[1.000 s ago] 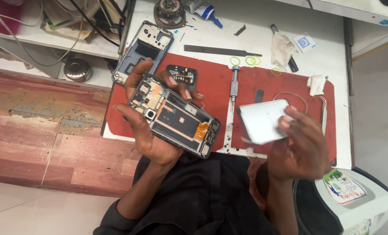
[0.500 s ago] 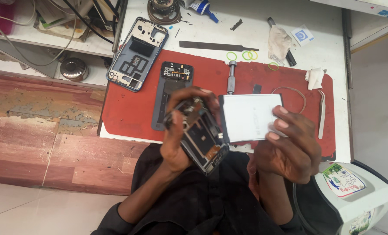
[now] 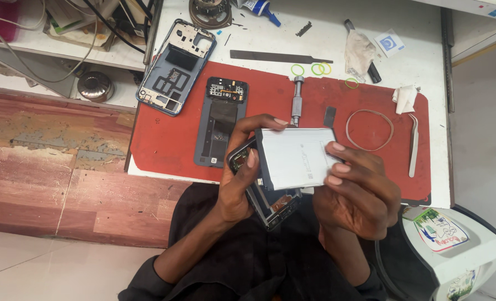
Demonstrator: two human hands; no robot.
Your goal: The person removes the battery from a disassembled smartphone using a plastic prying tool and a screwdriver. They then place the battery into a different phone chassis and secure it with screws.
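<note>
head view: your left hand has its grip clamped on the opened phone body, thumb over its upper corner. most of that body is hidden behind the flat silver battery, so you can't make out its inner parts. your right hand has its grip closed on the battery's right edge, fingertips on its face and the thumb out of sight behind it. both things sit above your lap at the near edge of the red mat, not resting on the surface. the dark back cover and the blue mid frame lie on the mat's left part, the frame partly off it. the tweezers lie at the right, near the rubber band loop.

compared with half a second ago, the battery now covers the phone body more fully, and your left thumb has come up onto its corner.
</note>
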